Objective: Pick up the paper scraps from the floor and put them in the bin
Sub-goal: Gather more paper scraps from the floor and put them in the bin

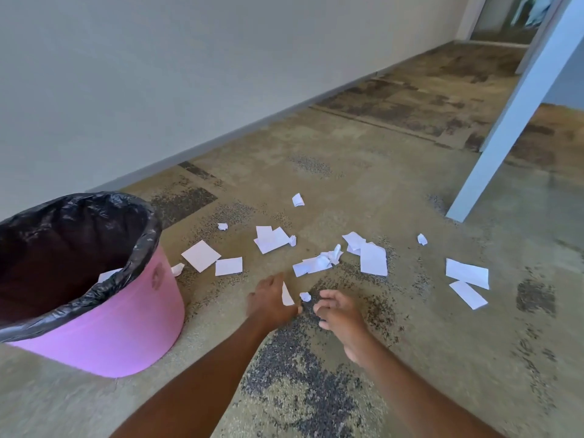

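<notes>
Several white paper scraps lie on the speckled carpet, among them a flat square (pixel 201 255), a crumpled cluster (pixel 319 262) and two sheets (pixel 467 273) far right. A pink bin (pixel 126 327) with a black liner stands at the left, with one scrap (pixel 109 274) inside near its rim. My left hand (pixel 270 303) is low over the floor and holds a white paper scrap (pixel 287 295) between thumb and fingers. My right hand (pixel 339 311) hovers beside it with loosely curled fingers, holding nothing. A small crumpled ball (pixel 305 296) lies between the two hands.
A white wall with a grey skirting (pixel 221 143) runs along the left behind the bin. A pale blue post (pixel 505 121) comes down to the floor at the right. Carpet stretches away toward a doorway at the top right.
</notes>
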Action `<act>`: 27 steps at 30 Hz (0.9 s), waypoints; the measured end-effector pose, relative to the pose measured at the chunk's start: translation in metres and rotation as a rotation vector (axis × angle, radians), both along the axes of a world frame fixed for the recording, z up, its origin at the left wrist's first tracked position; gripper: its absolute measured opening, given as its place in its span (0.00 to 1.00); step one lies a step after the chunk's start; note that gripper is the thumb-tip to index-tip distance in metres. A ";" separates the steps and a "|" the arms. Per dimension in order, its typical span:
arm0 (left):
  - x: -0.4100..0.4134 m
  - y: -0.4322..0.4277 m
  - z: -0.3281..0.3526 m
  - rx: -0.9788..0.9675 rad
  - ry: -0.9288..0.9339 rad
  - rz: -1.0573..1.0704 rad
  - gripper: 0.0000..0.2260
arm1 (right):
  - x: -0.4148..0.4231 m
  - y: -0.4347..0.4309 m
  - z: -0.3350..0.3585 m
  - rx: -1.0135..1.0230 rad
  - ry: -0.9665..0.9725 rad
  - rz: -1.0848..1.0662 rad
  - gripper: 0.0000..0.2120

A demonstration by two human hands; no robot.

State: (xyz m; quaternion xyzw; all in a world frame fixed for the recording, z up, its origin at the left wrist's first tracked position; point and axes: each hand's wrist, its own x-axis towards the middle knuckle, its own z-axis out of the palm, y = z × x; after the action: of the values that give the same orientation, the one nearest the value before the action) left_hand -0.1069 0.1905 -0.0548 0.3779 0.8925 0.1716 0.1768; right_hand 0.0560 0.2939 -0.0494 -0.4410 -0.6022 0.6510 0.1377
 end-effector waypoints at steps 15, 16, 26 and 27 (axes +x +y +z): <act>-0.037 -0.013 -0.026 0.229 0.223 0.069 0.23 | -0.069 0.038 -0.035 1.015 -0.261 0.381 0.09; -0.046 -0.015 -0.025 0.237 0.245 0.108 0.22 | -0.071 0.043 -0.035 1.074 -0.278 0.348 0.09; -0.100 -0.014 -0.054 0.190 0.283 0.328 0.13 | -0.082 0.083 -0.060 1.386 -0.336 0.293 0.11; -0.100 -0.014 -0.059 0.191 0.274 0.349 0.14 | -0.080 0.083 -0.065 1.368 -0.322 0.306 0.12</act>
State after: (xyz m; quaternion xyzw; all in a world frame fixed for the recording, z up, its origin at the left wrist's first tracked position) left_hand -0.2070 0.1766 -0.1140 0.2528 0.9395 0.2305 -0.0150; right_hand -0.0240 0.3772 -0.1147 -0.2571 -0.9431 0.0667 0.2002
